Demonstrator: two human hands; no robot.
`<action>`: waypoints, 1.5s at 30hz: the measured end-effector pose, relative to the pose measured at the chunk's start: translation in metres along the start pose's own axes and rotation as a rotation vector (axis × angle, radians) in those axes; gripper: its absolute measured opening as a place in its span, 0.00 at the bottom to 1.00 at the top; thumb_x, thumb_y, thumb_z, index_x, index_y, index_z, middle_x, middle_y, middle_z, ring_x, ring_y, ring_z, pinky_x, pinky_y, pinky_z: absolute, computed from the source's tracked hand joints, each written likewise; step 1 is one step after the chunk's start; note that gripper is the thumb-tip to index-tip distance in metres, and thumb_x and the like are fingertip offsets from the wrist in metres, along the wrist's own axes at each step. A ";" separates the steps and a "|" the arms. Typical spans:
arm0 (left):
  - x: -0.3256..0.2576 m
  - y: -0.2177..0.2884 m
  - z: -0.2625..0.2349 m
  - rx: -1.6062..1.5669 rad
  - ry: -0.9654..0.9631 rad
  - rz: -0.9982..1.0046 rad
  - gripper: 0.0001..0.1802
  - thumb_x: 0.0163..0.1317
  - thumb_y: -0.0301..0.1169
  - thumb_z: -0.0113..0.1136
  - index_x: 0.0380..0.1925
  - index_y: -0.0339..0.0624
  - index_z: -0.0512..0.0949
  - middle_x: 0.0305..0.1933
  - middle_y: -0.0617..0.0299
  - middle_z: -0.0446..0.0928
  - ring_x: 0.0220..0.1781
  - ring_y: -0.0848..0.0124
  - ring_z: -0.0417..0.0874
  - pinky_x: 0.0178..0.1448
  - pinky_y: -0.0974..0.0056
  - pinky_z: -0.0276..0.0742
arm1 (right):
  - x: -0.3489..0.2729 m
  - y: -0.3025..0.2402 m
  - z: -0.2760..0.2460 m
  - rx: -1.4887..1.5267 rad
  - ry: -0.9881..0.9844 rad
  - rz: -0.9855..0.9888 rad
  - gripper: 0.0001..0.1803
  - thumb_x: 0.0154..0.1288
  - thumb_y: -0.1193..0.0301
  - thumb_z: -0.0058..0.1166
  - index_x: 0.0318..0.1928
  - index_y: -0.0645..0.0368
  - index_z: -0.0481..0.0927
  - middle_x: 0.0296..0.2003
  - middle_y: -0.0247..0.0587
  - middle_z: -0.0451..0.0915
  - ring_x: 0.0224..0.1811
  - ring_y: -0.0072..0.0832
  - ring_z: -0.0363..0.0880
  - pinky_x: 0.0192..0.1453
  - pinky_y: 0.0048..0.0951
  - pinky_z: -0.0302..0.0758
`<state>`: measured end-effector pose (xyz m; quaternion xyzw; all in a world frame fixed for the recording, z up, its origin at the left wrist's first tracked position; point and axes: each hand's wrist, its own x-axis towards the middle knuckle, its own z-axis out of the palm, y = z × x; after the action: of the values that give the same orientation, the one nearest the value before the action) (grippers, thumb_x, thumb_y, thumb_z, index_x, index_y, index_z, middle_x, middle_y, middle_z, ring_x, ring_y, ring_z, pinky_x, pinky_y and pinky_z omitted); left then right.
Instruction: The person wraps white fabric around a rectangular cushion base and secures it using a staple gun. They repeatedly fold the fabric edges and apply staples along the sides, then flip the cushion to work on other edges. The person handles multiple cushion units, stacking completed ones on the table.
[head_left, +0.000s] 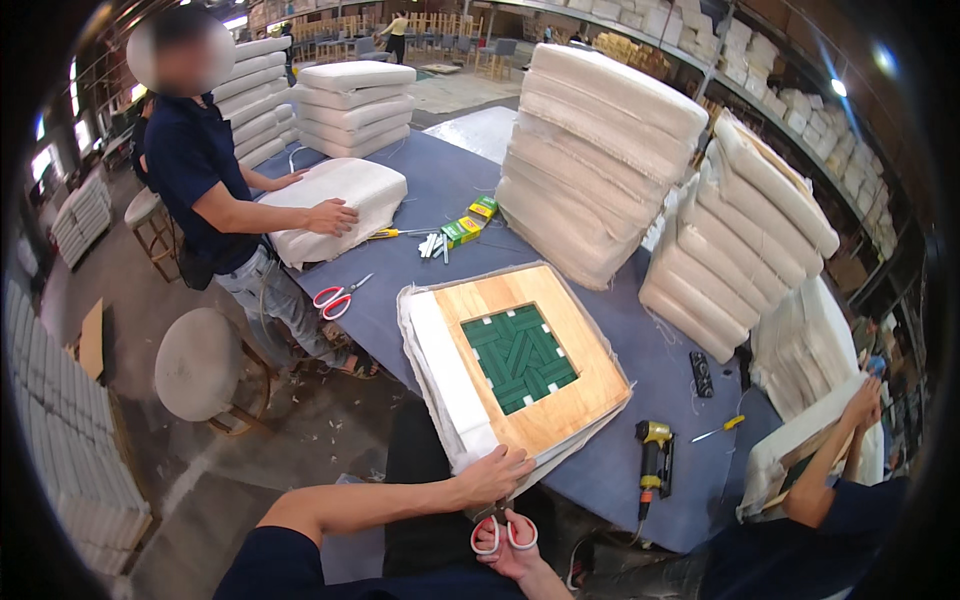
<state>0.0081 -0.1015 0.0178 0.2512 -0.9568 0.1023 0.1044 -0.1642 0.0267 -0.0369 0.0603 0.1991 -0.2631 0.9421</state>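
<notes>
A: In the head view, where do we have the seat cushion (515, 365)?

B: It lies in front of us at the near side of the worktop (600, 482), wooden panel (590, 345) facing up, with green webbing (520, 352) showing in the square opening. A white strip (440, 370) runs down its left side.

A: And how do our hands stand?

B: Our left grip (495, 475) rests over the nearest corner; we cannot tell whether it pinches any cloth there. Our right grip (518, 556) is closed on the red-and-white handles of the scissors (476, 541), just below that corner.

A: What makes for good handling here?

B: We'd judge it best to press that corner down firmly, keep our left fingertips up on the wood, well away from the blades, and draw loose cloth taut before any snip. Short cuts should spare the cover.

A: Any writing we can read?

B: Not reliably. The green-and-yellow box (462, 233) beyond the cushion carries print too small for us to make out. The black object (701, 374) bears pale marks, and we find no legible lettering on the yellow-and-black air tool (654, 458).
</notes>
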 end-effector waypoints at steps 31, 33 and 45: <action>-0.015 0.012 0.025 -0.372 0.124 -0.006 0.07 0.63 0.36 0.69 0.38 0.49 0.86 0.62 0.57 0.73 0.77 0.57 0.67 0.74 0.49 0.65 | -0.010 0.006 0.029 -0.370 0.213 -0.250 0.22 0.82 0.45 0.57 0.31 0.41 0.77 0.19 0.22 0.71 0.17 0.20 0.69 0.18 0.21 0.62; -0.016 0.020 0.008 -0.645 0.309 -0.108 0.05 0.63 0.30 0.69 0.39 0.49 0.85 0.60 0.58 0.76 0.75 0.58 0.71 0.75 0.48 0.65 | -0.032 0.015 0.042 -0.432 0.269 -0.256 0.22 0.83 0.47 0.57 0.31 0.44 0.76 0.20 0.24 0.70 0.17 0.21 0.68 0.19 0.24 0.62; -0.163 -0.011 -0.077 -0.723 0.776 -1.412 0.14 0.75 0.22 0.59 0.56 0.42 0.87 0.36 0.67 0.84 0.37 0.79 0.83 0.43 0.68 0.80 | -0.193 -0.140 -0.069 -1.917 1.402 -1.038 0.16 0.74 0.60 0.65 0.49 0.61 0.88 0.36 0.42 0.89 0.38 0.38 0.87 0.45 0.41 0.81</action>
<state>0.1636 -0.0167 0.0521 0.6828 -0.4492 -0.2170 0.5337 -0.4116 0.0133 -0.0226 -0.5941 0.7550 -0.2613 0.0934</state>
